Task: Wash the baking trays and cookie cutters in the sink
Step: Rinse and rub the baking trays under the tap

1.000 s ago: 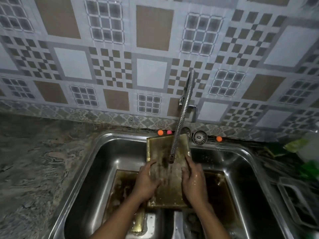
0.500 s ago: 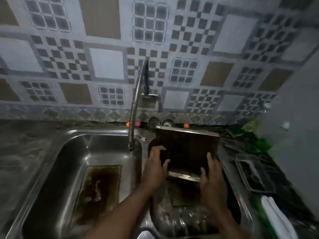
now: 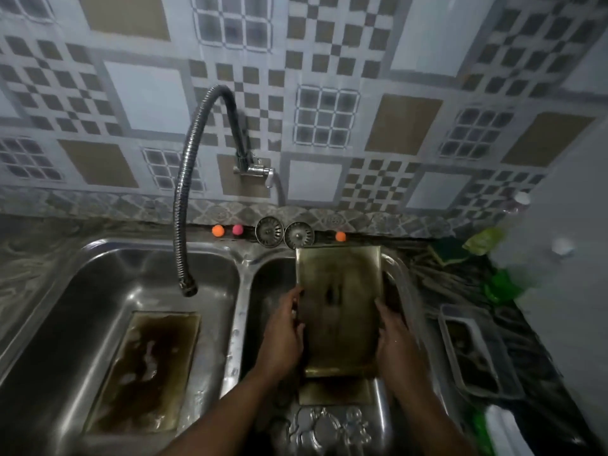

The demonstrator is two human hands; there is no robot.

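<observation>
Gripping baking tray [image 3: 339, 291] by long edges: L hand [image 3: 284, 334] wrapped on left edge, R hand [image 3: 394, 340] on right. Held tilted in right basin [image 3: 268, 287], top end near back rim. Best lowered slow w/ even grip, clear of cookie cutters [image 3: 329, 426] below. Next up prob. second tray [image 3: 144, 370], flat in left basin [image 3: 98, 291] near tap hose [image 3: 180, 199].

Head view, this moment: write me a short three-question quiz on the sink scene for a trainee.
1. True or false: the faucet hose ends over the right basin.
2. The tilted gold tray is gripped by: A) the left hand only; B) the right hand only; C) both hands.
3. Fill in: a stained tray lies flat in the ____ basin.
Key: 1 false, it ends over the left basin; 2 C; 3 left.
</observation>
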